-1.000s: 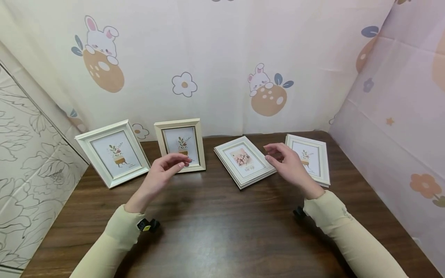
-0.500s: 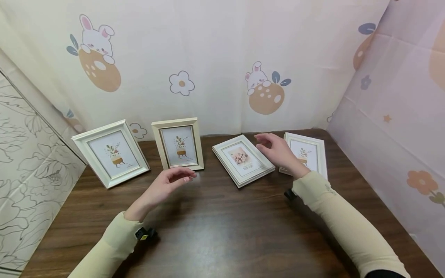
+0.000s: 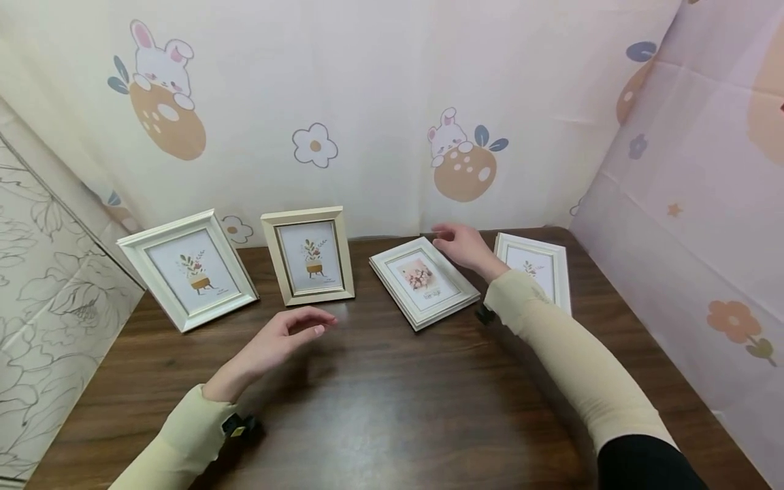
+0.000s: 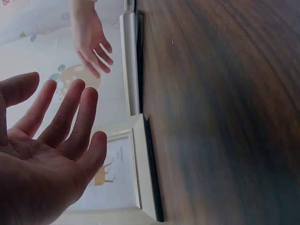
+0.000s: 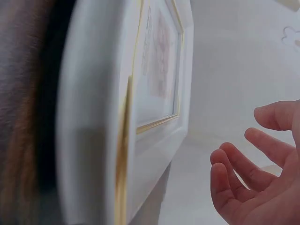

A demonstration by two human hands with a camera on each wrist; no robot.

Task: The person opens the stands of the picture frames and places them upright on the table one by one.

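Observation:
My right hand (image 3: 467,246) is over the far right corner of a white picture frame (image 3: 425,282) with a pink flower print, which lies on top of another in a low stack. In the right wrist view the hand (image 5: 262,173) has loosely bent fingers, apart from the frame (image 5: 154,154), with nothing in them. My left hand (image 3: 275,344) hovers above the table in front of an upright cream picture frame (image 3: 349,272). Its fingers (image 4: 61,117) are spread and hold nothing. Left of that stands a white picture frame (image 3: 191,269) with a potted plant print.
More white picture frames (image 3: 560,272) lie at the right, partly hidden by my right sleeve (image 3: 539,327). The dark wooden table (image 3: 367,408) ends at a curtain (image 3: 367,82) printed with rabbits and flowers. A patterned panel (image 3: 43,327) borders the left side.
My right hand has moved left and away from me, from the right frames to the flower-print frame's far corner. My left hand has drawn back from the cream frame, nearer to me.

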